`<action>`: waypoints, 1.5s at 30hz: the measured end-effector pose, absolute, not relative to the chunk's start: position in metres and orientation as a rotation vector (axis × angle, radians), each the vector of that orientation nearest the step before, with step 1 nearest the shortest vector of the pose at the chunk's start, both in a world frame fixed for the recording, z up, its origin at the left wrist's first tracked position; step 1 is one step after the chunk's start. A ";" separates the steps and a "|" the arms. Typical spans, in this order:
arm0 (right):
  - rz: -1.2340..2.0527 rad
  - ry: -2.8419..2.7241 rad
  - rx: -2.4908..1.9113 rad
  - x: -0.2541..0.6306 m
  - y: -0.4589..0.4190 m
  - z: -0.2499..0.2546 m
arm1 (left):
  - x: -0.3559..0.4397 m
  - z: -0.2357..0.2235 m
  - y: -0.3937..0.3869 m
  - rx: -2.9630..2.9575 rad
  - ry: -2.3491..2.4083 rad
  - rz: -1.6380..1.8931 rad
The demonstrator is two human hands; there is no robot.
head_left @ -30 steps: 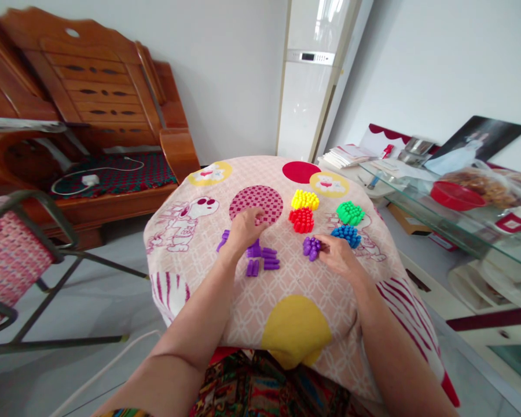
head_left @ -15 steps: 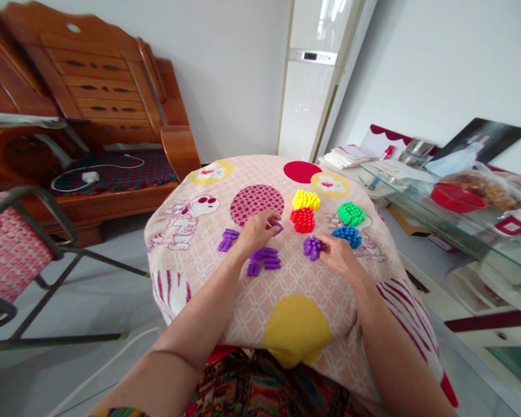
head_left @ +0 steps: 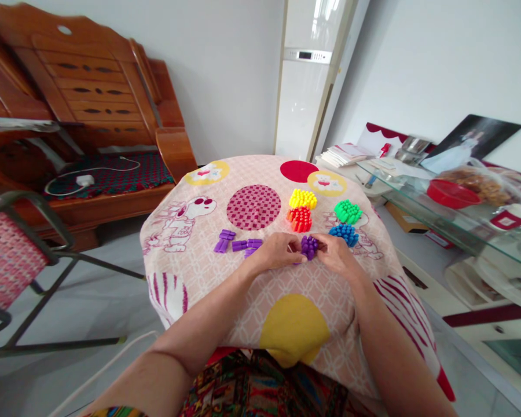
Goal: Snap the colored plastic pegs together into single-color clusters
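Note:
A cluster of small purple peg-like plastic pieces (head_left: 309, 246) stands on the table between my two hands. My left hand (head_left: 278, 251) is at its left side, fingers closed in a pinch, with a bit of purple showing under the fingertips. Against the cluster's right side, my right hand (head_left: 336, 252) has its thumb and fingers closed on the edge pieces. More purple pieces (head_left: 224, 240) lie on their sides in small rows to the left, partly hidden by my left hand. Behind stand a red cluster (head_left: 300, 220), a yellow cluster (head_left: 303, 198), a green cluster (head_left: 348, 212) and a blue cluster (head_left: 344, 234).
A patterned cloth (head_left: 295, 324) covers the round table. On the right is a glass shelf (head_left: 408, 194) with a red bowl (head_left: 451, 194) and papers. A wooden bench (head_left: 99, 116) and a metal-framed chair (head_left: 35, 255) stand left.
My left hand has moved right from the loose purple pieces to the upright purple cluster, carrying a purple piece. My right hand stays at the cluster. The view has shifted slightly.

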State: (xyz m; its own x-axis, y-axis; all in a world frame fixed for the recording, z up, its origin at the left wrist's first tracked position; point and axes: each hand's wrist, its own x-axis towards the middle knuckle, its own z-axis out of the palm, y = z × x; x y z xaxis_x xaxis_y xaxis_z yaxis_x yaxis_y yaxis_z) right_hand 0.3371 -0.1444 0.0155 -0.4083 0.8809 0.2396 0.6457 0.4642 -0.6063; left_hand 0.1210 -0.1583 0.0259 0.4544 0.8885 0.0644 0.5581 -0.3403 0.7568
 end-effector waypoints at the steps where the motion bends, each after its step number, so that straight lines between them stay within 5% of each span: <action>1: 0.574 -2.181 -1.272 0.337 -0.144 0.015 | 0.120 0.026 -0.159 2.038 1.196 0.621; 25: 0.512 -2.200 -1.317 0.338 -0.142 0.014 | 0.139 0.016 -0.176 2.574 1.031 0.455; 45: 0.592 -2.199 -1.264 0.338 -0.143 0.016 | 0.145 0.004 -0.169 2.002 1.226 0.826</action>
State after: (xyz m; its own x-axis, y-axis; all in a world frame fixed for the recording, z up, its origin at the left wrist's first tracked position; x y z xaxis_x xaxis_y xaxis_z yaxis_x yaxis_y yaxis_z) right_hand 0.3382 -0.1434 0.0158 -0.4215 0.8781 0.2263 0.6458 0.4659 -0.6049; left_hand 0.1455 -0.1691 0.0043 0.3670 0.9127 0.1797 0.5098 -0.3589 0.7819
